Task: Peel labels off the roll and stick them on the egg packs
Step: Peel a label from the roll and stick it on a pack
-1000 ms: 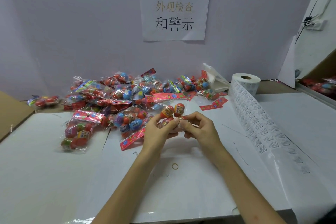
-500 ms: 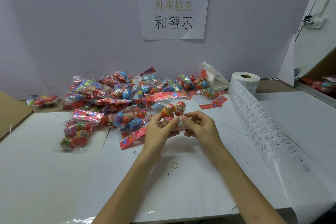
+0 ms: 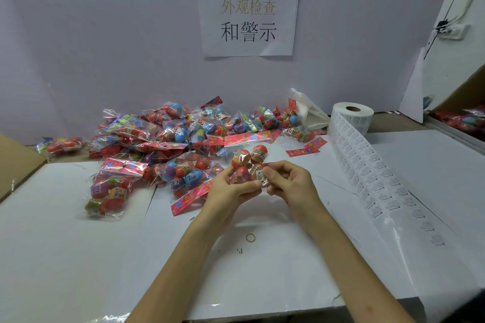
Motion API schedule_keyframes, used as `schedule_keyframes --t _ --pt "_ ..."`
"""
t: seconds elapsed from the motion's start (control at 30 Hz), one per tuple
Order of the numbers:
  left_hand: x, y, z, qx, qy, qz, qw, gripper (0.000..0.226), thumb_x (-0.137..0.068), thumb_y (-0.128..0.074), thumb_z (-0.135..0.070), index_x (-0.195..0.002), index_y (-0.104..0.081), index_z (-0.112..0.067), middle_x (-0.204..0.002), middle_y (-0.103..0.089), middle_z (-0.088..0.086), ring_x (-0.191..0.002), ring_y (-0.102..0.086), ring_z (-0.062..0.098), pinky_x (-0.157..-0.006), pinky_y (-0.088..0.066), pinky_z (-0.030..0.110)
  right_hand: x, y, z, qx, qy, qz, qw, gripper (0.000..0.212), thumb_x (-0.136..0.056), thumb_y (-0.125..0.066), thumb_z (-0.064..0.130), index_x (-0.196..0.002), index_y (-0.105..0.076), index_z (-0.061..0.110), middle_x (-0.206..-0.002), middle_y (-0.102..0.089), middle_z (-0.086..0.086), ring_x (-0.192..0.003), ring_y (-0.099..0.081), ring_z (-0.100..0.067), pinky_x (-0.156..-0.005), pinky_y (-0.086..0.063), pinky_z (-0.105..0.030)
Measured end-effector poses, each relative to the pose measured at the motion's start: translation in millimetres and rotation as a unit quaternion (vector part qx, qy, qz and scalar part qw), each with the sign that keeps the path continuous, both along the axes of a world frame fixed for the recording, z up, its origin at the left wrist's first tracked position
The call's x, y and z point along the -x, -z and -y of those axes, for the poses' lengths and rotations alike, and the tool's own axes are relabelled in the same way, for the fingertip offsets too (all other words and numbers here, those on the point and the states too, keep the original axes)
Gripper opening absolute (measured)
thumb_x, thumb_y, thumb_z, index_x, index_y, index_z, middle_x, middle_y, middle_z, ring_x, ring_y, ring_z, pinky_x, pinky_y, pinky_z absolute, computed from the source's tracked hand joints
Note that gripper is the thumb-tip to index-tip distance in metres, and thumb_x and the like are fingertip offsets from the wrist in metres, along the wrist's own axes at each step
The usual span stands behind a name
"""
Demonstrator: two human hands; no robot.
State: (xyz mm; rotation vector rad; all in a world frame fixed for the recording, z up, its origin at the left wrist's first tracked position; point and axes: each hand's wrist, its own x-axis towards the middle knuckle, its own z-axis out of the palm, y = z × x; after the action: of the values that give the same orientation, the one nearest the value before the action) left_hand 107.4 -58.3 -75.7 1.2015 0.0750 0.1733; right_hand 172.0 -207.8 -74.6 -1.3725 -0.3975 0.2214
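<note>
Head view – how is the pack (image 3: 249, 165) held?
– Gripped by the left hand (image 3: 231, 189); the label (image 3: 259, 175) is pinched onto it by the right hand (image 3: 291, 183). Edges should be smoothed flat. The roll (image 3: 353, 115) is set beyond the right hand

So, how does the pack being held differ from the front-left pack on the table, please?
The held pack is raised, gripped by the left hand and right hand; the front-left pack lies flat, untouched. The held pack's eggs look mostly red and orange; the front-left pack adds purple and green. Both are clear bags of eggs.
</note>
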Motion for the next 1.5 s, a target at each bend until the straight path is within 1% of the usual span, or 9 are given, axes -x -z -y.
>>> schedule_keyframes --t 0.23,0.43,0.6,0.73,0.9,1.0,1.1,1.23,1.5 --pt "2.7 -1.4 2.8 -0.040 -0.031 -0.013 0.999 0.036 -0.088 -0.078 -0.023 -0.121 -0.068 -0.013 -0.110 -0.076 0.012 -0.103 -0.074 0.030 -0.081 -0.060 0.028 2.1 1.2 -0.3 0.040 0.016 0.038 0.998 0.014 -0.090 -0.075 0.012 -0.101 -0.072 0.005 -0.066 -0.069 -0.003 -0.057 -0.064 -0.014 -0.063 -0.058 -0.026" --pt "1.6 -1.5 2.8 -0.074 -0.096 -0.037 0.992 0.037 -0.088 -0.078 -0.021 -0.122 -0.066 -0.018 -0.105 -0.078 0.007 -0.095 -0.076 0.028 -0.076 -0.056 0.036 3.7 -0.9 0.3 0.029 -0.023 0.037 0.999 0.016 -0.093 -0.070 0.004 -0.108 -0.070 0.009 -0.074 -0.071 -0.001 -0.067 -0.068 -0.016 -0.071 -0.059 -0.026" --pt "0.2 -1.0 2.2 -0.062 -0.129 -0.029 0.989 0.026 -0.090 -0.074 -0.019 -0.115 -0.067 -0.017 -0.096 -0.078 0.008 -0.084 -0.076 0.025 -0.070 -0.054 0.031 5.3 -3.2 -0.6 0.020 -0.055 0.020 0.998 0.036 -0.091 -0.057 -0.011 -0.111 -0.072 0.015 -0.082 -0.067 -0.005 -0.076 -0.068 -0.021 -0.074 -0.057 -0.028" --pt "-2.1 0.7 -0.7 -0.042 -0.168 -0.042 0.984 0.012 -0.093 -0.067 -0.011 -0.104 -0.071 -0.011 -0.083 -0.078 0.004 -0.072 -0.075 0.016 -0.067 -0.054 0.029 4.4 -4.5 0.6 0.031 -0.039 0.016 0.999 0.025 -0.094 -0.062 0.001 -0.112 -0.072 0.016 -0.094 -0.069 -0.005 -0.080 -0.067 -0.021 -0.072 -0.055 -0.031" --pt "-1.3 1.0 -1.7 -0.032 -0.150 -0.030 0.988 0.025 -0.089 -0.069 0.002 -0.111 -0.071 -0.008 -0.097 -0.079 0.013 -0.089 -0.077 0.032 -0.083 -0.060 0.038 3.3 -4.5 -1.0 0.024 -0.031 -0.006 0.999 0.019 -0.099 -0.062 0.019 -0.117 -0.067 0.020 -0.098 -0.071 -0.007 -0.080 -0.068 -0.021 -0.070 -0.054 -0.034" --pt "-0.9 0.2 -0.3 -0.055 -0.147 -0.031 0.987 0.035 -0.085 -0.076 0.000 -0.117 -0.070 -0.012 -0.101 -0.079 0.008 -0.092 -0.076 0.029 -0.082 -0.060 0.038 2.9 -1.4 -2.2 0.070 -0.023 0.010 0.997 0.021 -0.096 -0.068 0.030 -0.116 -0.067 0.024 -0.101 -0.073 -0.006 -0.079 -0.071 -0.019 -0.070 -0.057 -0.033" --pt "-0.4 0.3 0.0 -0.061 -0.140 -0.038 0.988 0.038 -0.084 -0.080 -0.010 -0.119 -0.069 -0.017 -0.103 -0.078 0.005 -0.090 -0.075 0.023 -0.074 -0.055 0.032 3.6 2.2 -3.6 0.107 -0.009 0.025 0.994 0.020 -0.091 -0.074 0.036 -0.105 -0.071 0.021 -0.090 -0.073 -0.003 -0.069 -0.070 -0.017 -0.065 -0.058 -0.030" --pt "2.2 -1.5 2.9 -0.050 -0.095 -0.028 0.994 0.036 -0.085 -0.080 -0.021 -0.120 -0.070 -0.015 -0.105 -0.077 0.007 -0.093 -0.074 0.023 -0.077 -0.056 0.029 1.1 4.6 -2.7 0.083 0.019 0.032 0.996 0.020 -0.093 -0.073 0.027 -0.093 -0.073 0.007 -0.068 -0.067 -0.004 -0.057 -0.063 -0.017 -0.059 -0.055 -0.027" --pt "4.0 -3.0 1.4 -0.043 -0.067 -0.033 0.996 0.038 -0.085 -0.079 -0.015 -0.122 -0.069 -0.017 -0.110 -0.077 0.007 -0.101 -0.075 0.024 -0.074 -0.057 0.028 1.2 2.5 -3.0 0.061 0.023 0.036 0.997 0.022 -0.095 -0.070 0.023 -0.091 -0.073 0.001 -0.064 -0.067 -0.002 -0.053 -0.061 -0.016 -0.057 -0.052 -0.024"
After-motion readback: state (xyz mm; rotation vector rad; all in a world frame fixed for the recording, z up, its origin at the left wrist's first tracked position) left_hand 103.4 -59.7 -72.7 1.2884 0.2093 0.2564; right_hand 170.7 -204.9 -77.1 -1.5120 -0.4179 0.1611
